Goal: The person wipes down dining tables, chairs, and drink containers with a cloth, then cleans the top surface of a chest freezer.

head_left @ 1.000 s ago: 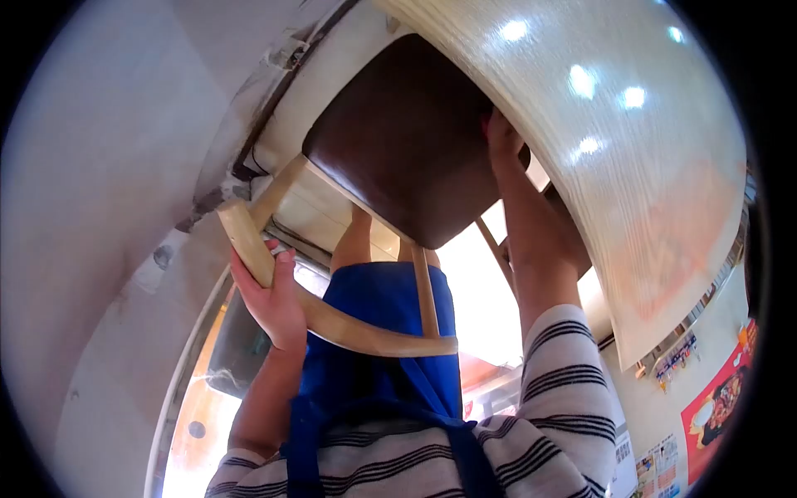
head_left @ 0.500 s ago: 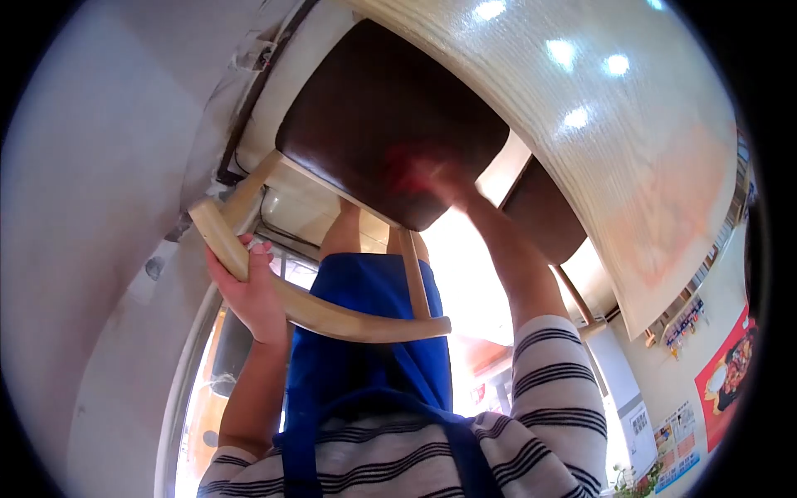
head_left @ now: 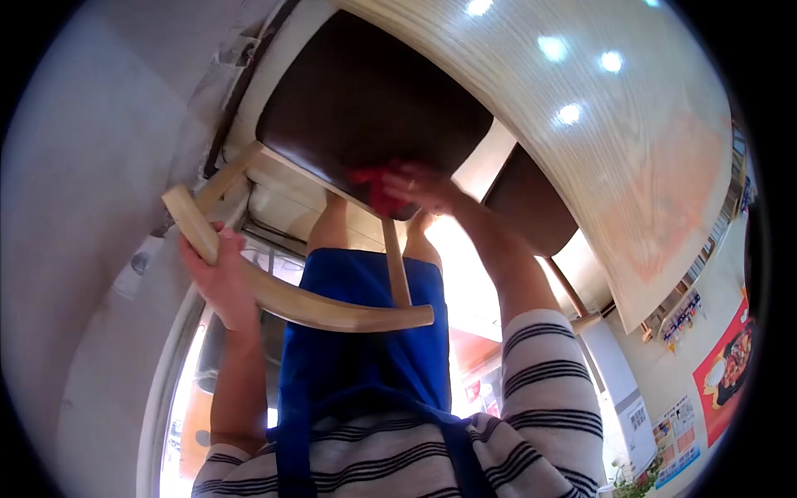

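A wooden chair with a dark brown seat stands in front of me, its curved light wood backrest nearest my body. My left hand is wrapped round the left part of that backrest. Over the near right part of the seat, my right hand is on a red cloth, slightly blurred. The cloth lies against the seat close to its near corner, partly covered by the fingers.
A light wood-grain table overhangs the seat's right side. Another dark chair seat shows under its edge. On the left is a pale wall. A red food poster hangs at the right.
My right hand has moved with the red cloth from the seat's far right edge towards its near corner. My left hand stays on the backrest; the chair appears further left in view.
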`<action>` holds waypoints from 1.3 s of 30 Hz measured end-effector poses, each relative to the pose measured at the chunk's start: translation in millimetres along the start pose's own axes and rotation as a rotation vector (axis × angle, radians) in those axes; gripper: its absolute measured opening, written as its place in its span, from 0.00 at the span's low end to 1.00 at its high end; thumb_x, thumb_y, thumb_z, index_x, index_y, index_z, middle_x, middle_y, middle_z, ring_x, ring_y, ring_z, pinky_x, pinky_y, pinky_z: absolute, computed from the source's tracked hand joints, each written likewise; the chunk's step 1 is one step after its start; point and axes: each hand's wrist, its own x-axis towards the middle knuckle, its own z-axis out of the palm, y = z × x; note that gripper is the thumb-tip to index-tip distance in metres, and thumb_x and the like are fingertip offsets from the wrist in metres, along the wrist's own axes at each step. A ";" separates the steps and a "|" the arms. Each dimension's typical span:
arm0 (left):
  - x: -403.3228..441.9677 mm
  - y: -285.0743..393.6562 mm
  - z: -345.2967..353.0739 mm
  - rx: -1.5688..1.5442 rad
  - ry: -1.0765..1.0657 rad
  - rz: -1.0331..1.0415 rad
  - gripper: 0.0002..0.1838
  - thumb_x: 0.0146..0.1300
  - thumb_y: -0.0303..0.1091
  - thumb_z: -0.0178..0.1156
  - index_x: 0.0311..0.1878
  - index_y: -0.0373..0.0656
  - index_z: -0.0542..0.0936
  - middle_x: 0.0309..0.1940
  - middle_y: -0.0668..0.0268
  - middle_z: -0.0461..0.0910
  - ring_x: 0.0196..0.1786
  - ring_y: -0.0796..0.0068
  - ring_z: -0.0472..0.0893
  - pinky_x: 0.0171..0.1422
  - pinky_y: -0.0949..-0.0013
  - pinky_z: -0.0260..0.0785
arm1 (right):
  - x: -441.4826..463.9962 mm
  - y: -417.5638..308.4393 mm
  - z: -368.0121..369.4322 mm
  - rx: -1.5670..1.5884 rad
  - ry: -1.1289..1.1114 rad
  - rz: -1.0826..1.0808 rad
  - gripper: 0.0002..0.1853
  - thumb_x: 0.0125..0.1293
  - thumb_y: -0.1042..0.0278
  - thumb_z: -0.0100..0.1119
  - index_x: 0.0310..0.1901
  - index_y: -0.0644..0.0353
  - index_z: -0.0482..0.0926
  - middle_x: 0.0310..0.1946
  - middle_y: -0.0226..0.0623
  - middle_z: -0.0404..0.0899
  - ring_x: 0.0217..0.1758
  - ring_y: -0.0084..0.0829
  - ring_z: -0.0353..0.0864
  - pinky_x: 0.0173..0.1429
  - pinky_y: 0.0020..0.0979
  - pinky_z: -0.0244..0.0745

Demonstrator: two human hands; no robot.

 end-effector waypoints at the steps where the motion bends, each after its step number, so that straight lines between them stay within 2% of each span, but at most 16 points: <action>1: 3.3 -4.5 -2.2 -0.010 0.005 0.008 0.18 0.58 0.24 0.54 0.52 0.36 0.64 0.37 0.64 0.71 0.31 0.78 0.72 0.39 0.75 0.68 | -7.3 24.4 -9.7 0.022 0.050 -0.061 0.28 0.62 0.62 0.52 0.63 0.51 0.58 0.66 0.35 0.55 0.68 0.40 0.53 0.69 0.40 0.53; 4: 2.4 -3.0 2.3 0.004 0.030 0.015 0.17 0.58 0.25 0.54 0.50 0.36 0.65 0.35 0.65 0.71 0.30 0.79 0.70 0.37 0.75 0.67 | -12.2 36.4 -81.4 -0.941 0.274 0.071 0.24 0.51 0.75 0.57 0.53 0.53 0.71 0.60 0.39 0.63 0.62 0.44 0.62 0.65 0.43 0.58; 6: 2.7 -4.1 4.9 0.020 0.055 0.019 0.16 0.58 0.27 0.55 0.49 0.35 0.67 0.32 0.66 0.71 0.29 0.80 0.70 0.36 0.75 0.66 | -4.1 31.3 -90.7 -0.752 0.536 0.084 0.23 0.51 0.76 0.56 0.52 0.55 0.72 0.57 0.41 0.66 0.60 0.44 0.64 0.64 0.43 0.59; 8: -2.4 -1.9 7.7 0.030 0.073 0.027 0.14 0.58 0.29 0.57 0.46 0.37 0.67 0.29 0.67 0.71 0.28 0.79 0.70 0.34 0.76 0.65 | -6.9 43.3 -78.5 -0.710 0.593 0.121 0.21 0.53 0.75 0.56 0.51 0.55 0.72 0.57 0.41 0.66 0.60 0.45 0.63 0.63 0.42 0.59; 10: -9.3 2.9 15.9 0.066 0.128 0.044 0.12 0.59 0.32 0.59 0.41 0.38 0.69 0.23 0.69 0.71 0.26 0.78 0.71 0.31 0.76 0.63 | -18.5 46.7 -57.8 -0.477 0.525 0.255 0.19 0.56 0.72 0.54 0.52 0.53 0.72 0.58 0.40 0.65 0.61 0.45 0.62 0.64 0.39 0.58; 14: -5.4 -2.8 10.3 0.050 0.084 0.080 0.12 0.58 0.32 0.59 0.41 0.38 0.69 0.23 0.68 0.70 0.26 0.77 0.72 0.30 0.75 0.63 | -57.3 -11.3 -50.3 0.233 0.232 0.355 0.15 0.61 0.67 0.48 0.50 0.44 0.75 0.61 0.35 0.63 0.63 0.45 0.60 0.65 0.35 0.58; 16: -5.0 1.2 10.9 0.037 0.069 0.044 0.15 0.56 0.29 0.60 0.45 0.37 0.70 0.24 0.67 0.72 0.27 0.79 0.72 0.32 0.77 0.65 | -78.5 -32.9 -78.9 0.305 0.006 0.400 0.15 0.63 0.64 0.45 0.50 0.46 0.74 0.56 0.36 0.68 0.60 0.44 0.65 0.62 0.41 0.60; 19: 3.0 6.6 24.3 -0.013 0.075 0.050 0.13 0.56 0.28 0.60 0.43 0.36 0.70 0.24 0.66 0.71 0.27 0.79 0.72 0.30 0.77 0.64 | -136.2 -5.8 -99.9 0.260 0.115 0.342 0.15 0.63 0.64 0.45 0.50 0.47 0.74 0.56 0.37 0.69 0.59 0.43 0.66 0.62 0.41 0.61; 22: 7.2 32.3 58.9 -0.080 -0.010 0.073 0.13 0.55 0.26 0.60 0.42 0.35 0.70 0.25 0.65 0.71 0.28 0.77 0.73 0.30 0.76 0.67 | -198.6 31.0 -118.7 -0.065 0.393 0.376 0.15 0.63 0.64 0.45 0.50 0.47 0.73 0.55 0.37 0.69 0.58 0.43 0.66 0.61 0.41 0.62; 25: 20.8 49.4 103.7 -0.219 0.006 0.113 0.13 0.54 0.23 0.60 0.41 0.32 0.69 0.27 0.62 0.71 0.28 0.74 0.73 0.32 0.74 0.71 | -212.5 56.1 -89.0 -0.335 0.545 0.390 0.15 0.63 0.64 0.45 0.50 0.48 0.73 0.54 0.38 0.69 0.57 0.43 0.67 0.60 0.41 0.62; 27: 27.9 61.6 129.4 -0.227 -0.021 0.127 0.13 0.54 0.22 0.60 0.41 0.31 0.68 0.29 0.61 0.71 0.29 0.72 0.74 0.33 0.73 0.73 | -193.2 46.4 -67.9 -0.262 0.500 0.333 0.15 0.63 0.64 0.45 0.50 0.49 0.73 0.54 0.38 0.70 0.56 0.43 0.67 0.60 0.41 0.63; 30: 41.4 61.6 142.6 -0.222 -0.045 0.138 0.13 0.54 0.20 0.59 0.41 0.29 0.68 0.31 0.58 0.71 0.29 0.70 0.74 0.34 0.71 0.74 | -207.2 25.6 -62.4 0.041 0.264 0.311 0.15 0.63 0.64 0.45 0.50 0.49 0.73 0.53 0.38 0.70 0.56 0.43 0.68 0.59 0.40 0.64; 32: 50.5 57.9 141.2 -0.216 -0.055 0.155 0.12 0.54 0.19 0.58 0.41 0.29 0.68 0.31 0.58 0.71 0.30 0.70 0.75 0.33 0.71 0.74 | -243.3 29.5 -66.8 0.128 0.216 0.381 0.15 0.63 0.64 0.45 0.50 0.50 0.73 0.53 0.39 0.70 0.55 0.43 0.68 0.58 0.40 0.64; 34: 54.7 56.7 139.8 -0.201 -0.038 0.171 0.12 0.54 0.19 0.58 0.40 0.28 0.68 0.32 0.58 0.71 0.30 0.70 0.75 0.33 0.70 0.74 | -287.7 43.6 -74.8 0.143 0.304 0.515 0.15 0.63 0.64 0.45 0.50 0.51 0.73 0.52 0.39 0.71 0.55 0.43 0.69 0.58 0.40 0.65; 39: 61.4 56.7 133.5 -0.159 -0.034 0.142 0.12 0.54 0.19 0.58 0.41 0.28 0.69 0.30 0.58 0.72 0.29 0.69 0.75 0.34 0.71 0.76 | -376.2 76.2 -84.7 -0.301 0.698 0.867 0.15 0.63 0.64 0.45 0.51 0.52 0.72 0.51 0.40 0.71 0.53 0.42 0.70 0.56 0.40 0.66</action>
